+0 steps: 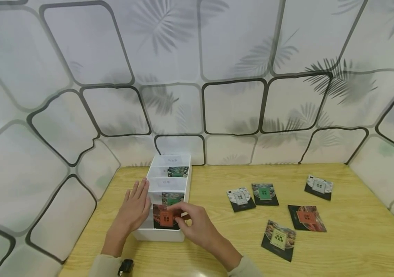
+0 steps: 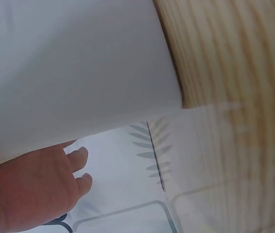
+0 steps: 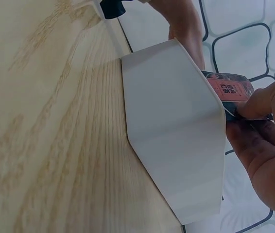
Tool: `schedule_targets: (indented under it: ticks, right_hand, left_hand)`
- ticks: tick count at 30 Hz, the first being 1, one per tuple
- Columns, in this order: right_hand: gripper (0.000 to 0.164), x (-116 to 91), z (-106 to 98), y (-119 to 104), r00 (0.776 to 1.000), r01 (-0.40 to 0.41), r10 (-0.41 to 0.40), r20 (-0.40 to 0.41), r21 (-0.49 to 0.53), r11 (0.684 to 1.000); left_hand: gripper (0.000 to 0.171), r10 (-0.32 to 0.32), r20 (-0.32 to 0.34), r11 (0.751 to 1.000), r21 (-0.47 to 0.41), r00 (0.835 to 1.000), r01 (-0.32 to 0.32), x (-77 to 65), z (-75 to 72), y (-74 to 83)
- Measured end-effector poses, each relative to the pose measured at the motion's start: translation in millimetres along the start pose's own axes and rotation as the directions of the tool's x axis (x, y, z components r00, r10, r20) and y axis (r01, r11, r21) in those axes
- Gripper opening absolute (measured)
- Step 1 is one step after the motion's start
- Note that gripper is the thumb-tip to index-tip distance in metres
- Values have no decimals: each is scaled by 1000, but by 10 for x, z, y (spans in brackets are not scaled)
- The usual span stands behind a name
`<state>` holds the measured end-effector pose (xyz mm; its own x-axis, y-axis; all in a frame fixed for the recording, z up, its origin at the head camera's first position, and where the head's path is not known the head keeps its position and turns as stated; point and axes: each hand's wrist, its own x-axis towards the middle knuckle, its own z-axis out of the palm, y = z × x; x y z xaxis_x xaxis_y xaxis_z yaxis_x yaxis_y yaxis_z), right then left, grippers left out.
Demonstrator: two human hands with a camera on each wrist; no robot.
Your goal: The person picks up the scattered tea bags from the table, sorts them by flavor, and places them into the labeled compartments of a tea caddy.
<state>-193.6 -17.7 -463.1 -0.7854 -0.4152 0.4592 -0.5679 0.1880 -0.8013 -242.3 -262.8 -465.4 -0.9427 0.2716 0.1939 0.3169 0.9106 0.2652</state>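
A white divided box [image 1: 160, 234] stands on the wooden table, its compartments running away from me. My right hand [image 1: 200, 227] pinches a red-labelled black packet [image 1: 165, 217] by its right edge at the nearest compartment. In the right wrist view, thumb and fingers hold the same packet [image 3: 231, 90] just over the box's rim. My left hand [image 1: 132, 209] rests along the box's left side, fingers straight. A green-labelled packet [image 1: 173, 198] stands behind the red one, and another green packet [image 1: 178, 171] is in a farther compartment.
On the table to the right lie two white-labelled packets [image 1: 240, 199] [image 1: 318, 187], a green-labelled packet [image 1: 265, 194], a red-labelled packet [image 1: 307, 217] and a yellow-labelled packet [image 1: 279, 239]. A patterned curtain [image 1: 233, 107] hangs behind the table.
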Motion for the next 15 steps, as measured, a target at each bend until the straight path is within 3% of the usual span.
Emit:
schedule_targets:
  ticks: [7, 15]
  right_hand:
    - [30, -1, -51, 26, 994, 74, -84, -73, -122, 990]
    - [30, 4, -176, 43, 994, 67, -75, -75, -105, 992]
  left_hand:
    - [56, 1, -17, 1000, 18, 1000, -1, 2, 5, -5]
    - [56, 0, -5, 1000, 11, 1000, 0, 15, 11, -11]
